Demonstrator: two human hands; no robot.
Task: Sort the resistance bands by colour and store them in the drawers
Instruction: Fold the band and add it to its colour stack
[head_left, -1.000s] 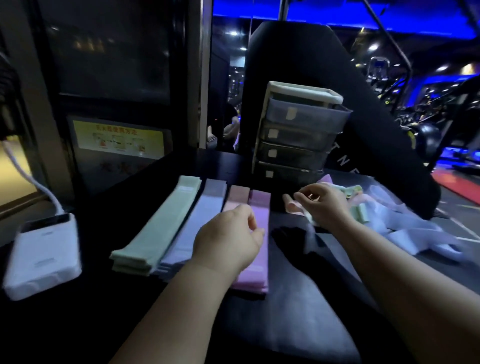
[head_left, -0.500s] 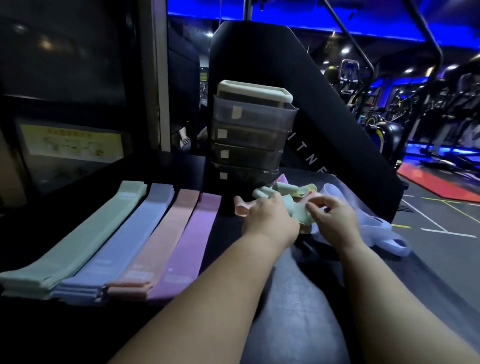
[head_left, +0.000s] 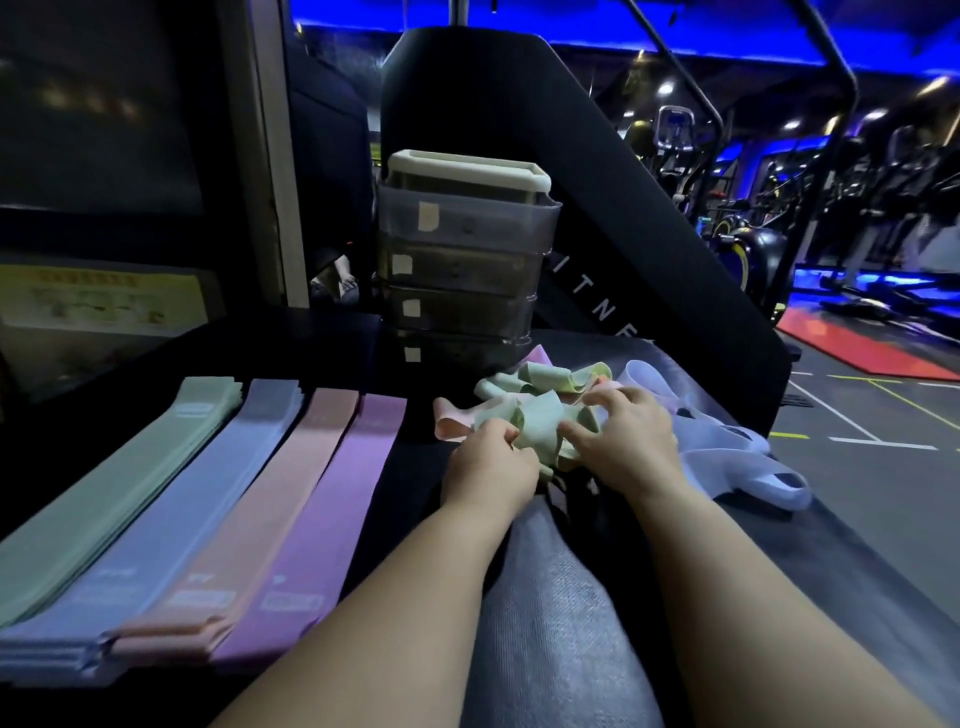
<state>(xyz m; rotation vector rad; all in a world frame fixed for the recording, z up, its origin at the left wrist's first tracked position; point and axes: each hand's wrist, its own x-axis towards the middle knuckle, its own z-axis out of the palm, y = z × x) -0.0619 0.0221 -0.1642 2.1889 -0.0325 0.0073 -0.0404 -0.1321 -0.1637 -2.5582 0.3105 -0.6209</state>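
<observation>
**Band sorting**

Four flat stacks of sorted bands (head_left: 234, 509) are laid left of the left hand (head_left: 491, 467); the drawer unit (head_left: 457, 270) is stood beyond both hands. One mint-green band (head_left: 540, 426) of the tangled pile (head_left: 550, 379) is pinched by the left hand and the right hand (head_left: 628, 441).

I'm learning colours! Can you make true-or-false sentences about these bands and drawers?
1. The green stack is leftmost of the four flat stacks. True.
2. One drawer of the drawer unit is pulled out. False: all four look shut.
3. The left hand and right hand are both at the tangled pile. True.
4. The purple stack lies between blue and pink. False: it is rightmost, beside the pink stack.
</observation>
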